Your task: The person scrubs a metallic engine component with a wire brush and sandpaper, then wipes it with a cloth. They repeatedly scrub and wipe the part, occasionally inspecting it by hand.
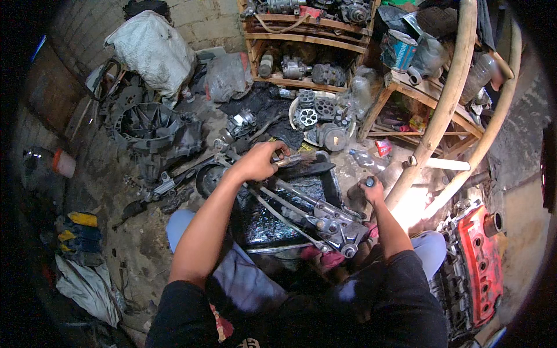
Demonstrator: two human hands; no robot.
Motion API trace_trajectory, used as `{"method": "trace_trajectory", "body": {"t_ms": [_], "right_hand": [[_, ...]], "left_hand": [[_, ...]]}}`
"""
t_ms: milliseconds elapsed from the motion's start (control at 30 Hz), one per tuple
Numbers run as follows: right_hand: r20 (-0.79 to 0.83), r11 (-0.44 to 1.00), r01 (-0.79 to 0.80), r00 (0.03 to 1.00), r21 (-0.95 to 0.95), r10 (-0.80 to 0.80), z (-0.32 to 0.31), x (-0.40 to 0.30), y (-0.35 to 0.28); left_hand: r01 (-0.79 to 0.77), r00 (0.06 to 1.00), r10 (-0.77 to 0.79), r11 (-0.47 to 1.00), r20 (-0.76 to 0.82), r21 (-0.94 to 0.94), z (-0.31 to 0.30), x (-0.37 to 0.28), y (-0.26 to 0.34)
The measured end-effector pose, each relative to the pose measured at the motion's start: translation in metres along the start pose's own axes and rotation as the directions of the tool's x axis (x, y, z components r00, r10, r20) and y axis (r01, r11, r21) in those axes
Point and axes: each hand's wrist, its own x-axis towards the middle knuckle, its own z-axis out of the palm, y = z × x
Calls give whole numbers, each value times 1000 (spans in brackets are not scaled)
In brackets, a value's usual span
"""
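My left hand (260, 162) grips the handle of a bristle brush (300, 159) above the far edge of a black metal tray (334, 174). Dark, shiny liquid (265, 224) lies in the tray. Across it rests a greasy metal linkage assembly (333, 217) with long rods, its near end over the tray's near right corner. My right hand (373, 191), to the right of the tray, is closed around a small dark cylindrical thing (370, 182), seen end-on; its kind I cannot tell. A pink cloth (326, 257) shows below the assembly.
A gearbox housing (152, 128) lies at the left. Beyond the tray, a round container (296, 102) bears compressor parts. Wooden poles (448, 87) rise at the right beside a wooden stand (376, 113). A red engine cover (478, 261) lies at the lower right, a plastic bottle (369, 160) nearer the tray.
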Motion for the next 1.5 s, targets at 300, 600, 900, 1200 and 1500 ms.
{"method": "trace_trajectory", "body": {"t_ms": [300,600,900,1200,1500], "right_hand": [[-695,932,8,663,-363,-277,-5,-3,-9],[369,734,-75,895,675,-248,-54,-97,-231],[454,484,-364,887,796,-80,-40,-145,-270],[48,891,383,913,244,-405,-73,-79,-223],[-367,671,738,607,-69,-705,-133,-70,-261]], "left_hand": [[-116,919,101,993,-382,-14,19,7,16],[-118,841,98,993,-532,-5,48,1,32],[-237,876,208,971,-435,-12,74,-26,56],[-15,821,-134,967,-556,-255,-5,-52,42],[76,762,-99,995,-639,-64,-28,-77,27]]}}
